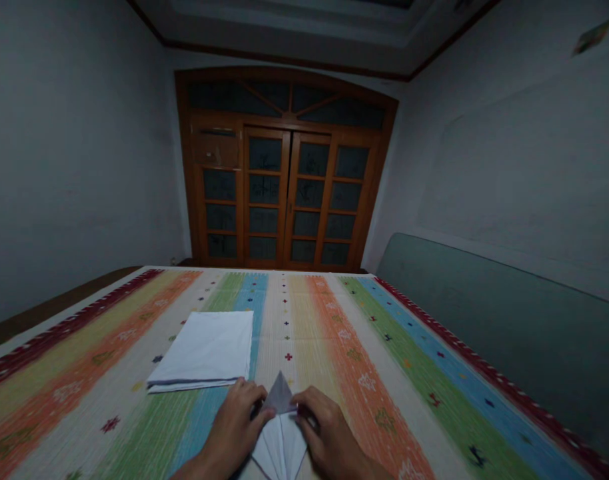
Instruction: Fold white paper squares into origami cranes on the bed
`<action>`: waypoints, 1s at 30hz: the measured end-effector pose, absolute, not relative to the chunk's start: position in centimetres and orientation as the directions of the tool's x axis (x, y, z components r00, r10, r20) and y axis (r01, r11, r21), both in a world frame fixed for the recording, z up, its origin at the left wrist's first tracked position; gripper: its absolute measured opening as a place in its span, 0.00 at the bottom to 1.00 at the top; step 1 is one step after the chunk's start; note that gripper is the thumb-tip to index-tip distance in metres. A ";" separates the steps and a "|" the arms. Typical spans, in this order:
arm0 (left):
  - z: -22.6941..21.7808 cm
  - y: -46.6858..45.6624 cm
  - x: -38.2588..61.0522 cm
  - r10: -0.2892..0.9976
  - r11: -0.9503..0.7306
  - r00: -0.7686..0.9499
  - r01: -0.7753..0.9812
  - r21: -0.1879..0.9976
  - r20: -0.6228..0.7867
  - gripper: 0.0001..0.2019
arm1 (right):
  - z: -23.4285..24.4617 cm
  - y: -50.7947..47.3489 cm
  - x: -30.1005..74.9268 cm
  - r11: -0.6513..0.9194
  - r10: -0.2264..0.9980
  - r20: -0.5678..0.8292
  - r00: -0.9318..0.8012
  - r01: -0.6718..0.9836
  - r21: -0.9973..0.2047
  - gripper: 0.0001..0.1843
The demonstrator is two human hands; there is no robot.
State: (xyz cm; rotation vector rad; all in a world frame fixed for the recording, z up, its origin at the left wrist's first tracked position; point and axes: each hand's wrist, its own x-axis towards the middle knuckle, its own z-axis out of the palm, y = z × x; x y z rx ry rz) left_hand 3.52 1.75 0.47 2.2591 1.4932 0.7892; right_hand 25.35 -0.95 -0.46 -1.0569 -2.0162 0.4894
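Both hands are at the near edge of the view, on a folded white piece of paper point(280, 440). It has a sharp grey-looking triangular tip pointing away from me and several creases fanning out toward me below it. My left hand point(237, 423) pinches its left edge just below the tip, thumb on top. On the opposite side, my right hand point(329, 427) pinches the right edge with thumb and index finger. The paper's near end runs out of the frame. Just beyond my left hand lies a flat, folded white cloth-like square point(207, 350).
A striped, patterned cloth point(304, 320) covers the table. Along the right side stands a grey-green padded-looking panel point(474, 307). Wooden doors with glass panes point(289, 193) are at the far end, between a pale left wall point(74, 147) and right wall point(509, 153).
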 end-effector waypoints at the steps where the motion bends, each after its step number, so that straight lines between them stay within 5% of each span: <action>1: 0.5 1.7 3.5 0.909 -0.416 0.312 0.720 0.555 0.278 0.05 | -0.5 -0.9 25.4 0.568 0.823 0.461 -0.332 0.505 -0.650 0.21; 4: 0.7 1.4 3.1 0.885 -0.465 0.363 0.659 0.591 0.292 0.05 | -0.3 -0.9 25.4 0.561 0.828 0.448 -0.337 0.506 -0.656 0.30; 10: 1.0 1.8 1.1 0.791 -0.594 0.526 0.541 0.595 0.311 0.10 | -0.3 -0.9 25.5 0.613 0.790 0.440 -0.426 0.554 -0.564 0.18; 19: 3.2 0.2 -0.6 0.651 -0.741 0.693 0.489 0.461 0.311 0.12 | 0.2 -1.4 26.1 0.689 0.724 0.445 -0.527 0.566 -0.453 0.15; 26: 3.2 -0.3 -1.1 0.624 -0.736 0.747 0.465 0.492 0.229 0.22 | 0.5 -1.7 26.5 0.708 0.706 0.405 -0.581 0.571 -0.415 0.17; 30: 2.7 0.0 -1.3 0.637 -0.716 0.745 0.474 0.512 0.200 0.20 | 1.0 -1.6 26.8 0.726 0.682 0.327 -0.654 0.553 -0.408 0.27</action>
